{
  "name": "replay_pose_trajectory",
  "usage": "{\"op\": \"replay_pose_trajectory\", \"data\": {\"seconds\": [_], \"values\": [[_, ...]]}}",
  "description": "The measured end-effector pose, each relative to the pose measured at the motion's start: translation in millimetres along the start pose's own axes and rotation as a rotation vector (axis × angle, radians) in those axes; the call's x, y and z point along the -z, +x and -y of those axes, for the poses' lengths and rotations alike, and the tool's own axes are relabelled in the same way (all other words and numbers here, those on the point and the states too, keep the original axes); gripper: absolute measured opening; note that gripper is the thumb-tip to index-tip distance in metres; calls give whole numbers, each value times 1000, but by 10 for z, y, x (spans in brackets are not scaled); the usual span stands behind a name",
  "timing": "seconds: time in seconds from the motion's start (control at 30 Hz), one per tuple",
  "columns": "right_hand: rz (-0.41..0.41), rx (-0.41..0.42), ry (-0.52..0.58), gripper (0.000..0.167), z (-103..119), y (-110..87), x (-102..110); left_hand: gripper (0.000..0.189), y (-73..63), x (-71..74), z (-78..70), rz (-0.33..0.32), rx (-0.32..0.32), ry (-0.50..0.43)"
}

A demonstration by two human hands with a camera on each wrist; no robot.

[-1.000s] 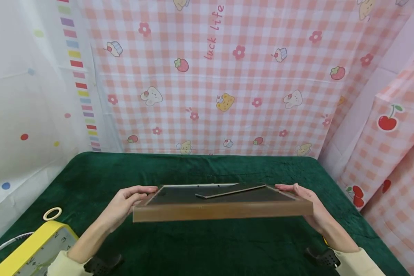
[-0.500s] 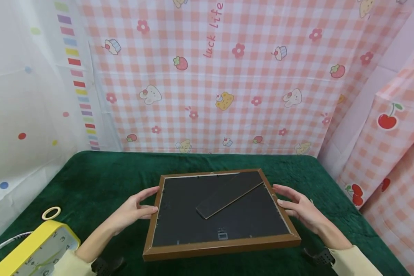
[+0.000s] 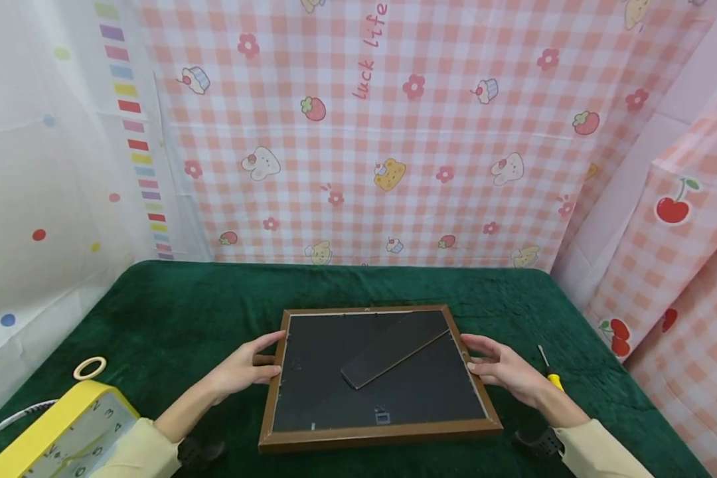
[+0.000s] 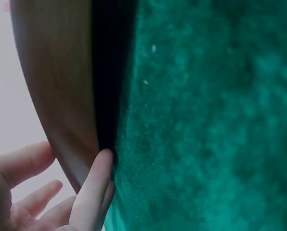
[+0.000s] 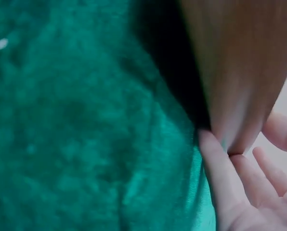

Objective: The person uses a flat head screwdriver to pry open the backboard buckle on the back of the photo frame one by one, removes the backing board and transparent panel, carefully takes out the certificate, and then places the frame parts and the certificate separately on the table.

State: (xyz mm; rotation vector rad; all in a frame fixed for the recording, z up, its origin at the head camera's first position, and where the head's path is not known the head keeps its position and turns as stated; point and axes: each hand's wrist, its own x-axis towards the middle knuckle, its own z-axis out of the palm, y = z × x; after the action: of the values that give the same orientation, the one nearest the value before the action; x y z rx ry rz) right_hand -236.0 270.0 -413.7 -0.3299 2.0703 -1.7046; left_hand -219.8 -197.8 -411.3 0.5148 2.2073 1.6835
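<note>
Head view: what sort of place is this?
Probably a small, screened-off tabletop work area indoors: a pink checked curtain hangs behind, a white curtain closes the left side, and a green cloth covers what looks like a table.

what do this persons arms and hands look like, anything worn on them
The left sleeve and right sleeve are plain pale yellow. By each cuff sits a black piece with small holes, one on the left wrist, one on the right wrist. The left grip and right grip wear no gloves.
</note>
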Motion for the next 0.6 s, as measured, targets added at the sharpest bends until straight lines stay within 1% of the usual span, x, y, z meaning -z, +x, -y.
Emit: {"op": "replay_pose_trajectory", "data": {"seconds": [0.1, 0.2, 0.3, 0.4, 0.5, 0.53, 0.6], "values": [[4, -5, -16, 65, 10, 7, 3, 63, 11, -7, -4, -4, 10, 29], [4, -7, -26, 64, 33, 17, 20, 63, 14, -27, -19, -19, 16, 85], [3, -13, -39, 62, 66, 38, 45, 64, 14, -51, -45, -33, 23, 172], [-1, 2, -87, 61, 100, 83, 79, 68, -4, -77, -99, -37, 32, 289], [-12, 22, -127, 63, 135, 164, 110, 76, -62, -102, -180, 5, 36, 402], [-15, 25, -138, 63, 146, 197, 119, 79, -93, -115, -206, 31, 34, 439], [-25, 15, -151, 62, 169, 274, 135, 84, -170, -146, -251, 93, 34, 477]]}}
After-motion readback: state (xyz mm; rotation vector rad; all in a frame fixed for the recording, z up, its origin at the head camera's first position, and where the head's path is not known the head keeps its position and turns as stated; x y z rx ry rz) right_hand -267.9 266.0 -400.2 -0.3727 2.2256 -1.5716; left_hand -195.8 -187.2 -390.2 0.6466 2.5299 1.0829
